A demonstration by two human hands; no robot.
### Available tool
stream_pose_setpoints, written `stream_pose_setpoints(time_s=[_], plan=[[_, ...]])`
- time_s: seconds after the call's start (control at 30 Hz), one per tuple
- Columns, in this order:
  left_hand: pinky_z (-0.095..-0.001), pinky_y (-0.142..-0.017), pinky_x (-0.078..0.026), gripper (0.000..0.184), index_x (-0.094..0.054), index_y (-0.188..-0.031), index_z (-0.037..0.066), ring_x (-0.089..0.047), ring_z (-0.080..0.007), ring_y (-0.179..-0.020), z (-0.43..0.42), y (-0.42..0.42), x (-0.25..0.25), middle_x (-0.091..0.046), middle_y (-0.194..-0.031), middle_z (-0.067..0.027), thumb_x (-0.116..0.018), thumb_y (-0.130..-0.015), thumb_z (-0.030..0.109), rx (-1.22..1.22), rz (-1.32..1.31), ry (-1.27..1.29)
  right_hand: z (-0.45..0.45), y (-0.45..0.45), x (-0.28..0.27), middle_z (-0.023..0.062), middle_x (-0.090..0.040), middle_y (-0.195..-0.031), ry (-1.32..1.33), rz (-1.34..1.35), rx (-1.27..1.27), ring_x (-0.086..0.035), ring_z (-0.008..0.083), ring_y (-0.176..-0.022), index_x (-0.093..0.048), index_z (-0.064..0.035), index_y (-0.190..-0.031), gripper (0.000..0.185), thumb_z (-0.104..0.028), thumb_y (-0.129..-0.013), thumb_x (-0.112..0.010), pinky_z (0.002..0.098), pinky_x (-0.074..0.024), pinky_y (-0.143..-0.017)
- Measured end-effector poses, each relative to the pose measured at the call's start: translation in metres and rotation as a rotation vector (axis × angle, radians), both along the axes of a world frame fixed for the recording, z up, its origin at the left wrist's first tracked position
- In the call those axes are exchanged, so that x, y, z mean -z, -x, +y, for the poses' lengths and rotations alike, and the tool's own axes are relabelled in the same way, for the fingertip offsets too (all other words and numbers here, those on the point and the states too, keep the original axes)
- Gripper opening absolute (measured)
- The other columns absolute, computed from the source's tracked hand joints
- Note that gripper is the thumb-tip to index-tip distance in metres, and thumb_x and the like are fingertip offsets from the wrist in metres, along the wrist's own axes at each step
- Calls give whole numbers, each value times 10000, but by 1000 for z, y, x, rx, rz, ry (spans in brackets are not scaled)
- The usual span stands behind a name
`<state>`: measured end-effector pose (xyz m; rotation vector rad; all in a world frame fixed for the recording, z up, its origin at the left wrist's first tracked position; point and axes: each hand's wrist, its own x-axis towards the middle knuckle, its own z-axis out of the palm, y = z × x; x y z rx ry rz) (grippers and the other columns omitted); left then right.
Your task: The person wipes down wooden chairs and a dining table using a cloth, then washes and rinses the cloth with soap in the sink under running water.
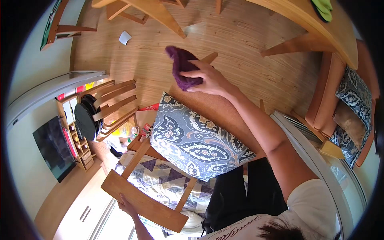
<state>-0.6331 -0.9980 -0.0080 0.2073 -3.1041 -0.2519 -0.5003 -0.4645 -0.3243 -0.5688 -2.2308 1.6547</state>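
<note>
A bunched purple cloth [184, 68] is in my right hand [211, 80], whose fingers press around it at the far edge of a wooden chair's brown seat [232, 112]. Part of the cloth hangs past that edge, close to a chair leg [210, 57]. My left hand [127, 206] grips the chair's wooden top rail [148, 205] at lower left. Between the two hands, a blue-grey paisley cushion [196, 140] rests on the seat against the backrest.
Several chairs and a wooden table [296, 14] stand beyond, with green gloves [322, 9] on the table. A white object [125, 38] lies on the wood floor. An orange sofa [320, 92] with cushions is at right; round black-seated stools [86, 120] and a television [54, 148] are at left.
</note>
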Motion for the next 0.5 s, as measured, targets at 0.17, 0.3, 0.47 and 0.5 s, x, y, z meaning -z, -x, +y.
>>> stream_pose_setpoints(time_s=[0.17,0.3,0.47,0.5], plan=[[-342,-677,-503,554,-550,-1006,-65,-586,-229,-776,24,-7,3,-597,-927,-171,-553,-869,471,-81,6,2,19,45,6,86,-656,-741,266,-197,105,-611,170,-678,-653,-68,-1007,407,-426,-816,-629,293,-462,-616],[-355,-680,-501,565,-546,-978,-87,-585,-244,-765,5,0,8,-599,-905,-189,-529,-883,470,-88,5,101,40,61,50,146,-624,-654,422,-170,1,-596,263,-592,-669,-40,-795,631,-630,-838,-450,376,-446,-576],[-365,-685,-493,595,-556,-1032,-114,-582,-263,-770,-1,-1,24,-608,-917,-211,-491,-907,464,-39,115,171,46,57,109,108,-580,-589,677,-411,-288,-578,185,-610,-642,27,-753,683,-609,-864,-419,311,-450,-588],[-403,-765,-475,625,-530,-1104,-114,-577,-312,-851,0,-2,26,-589,-992,-245,-453,-916,477,-167,60,159,48,55,117,136,-556,-545,732,-436,-218,-596,231,-594,-640,45,-721,731,-641,-843,-419,361,-468,-594]])
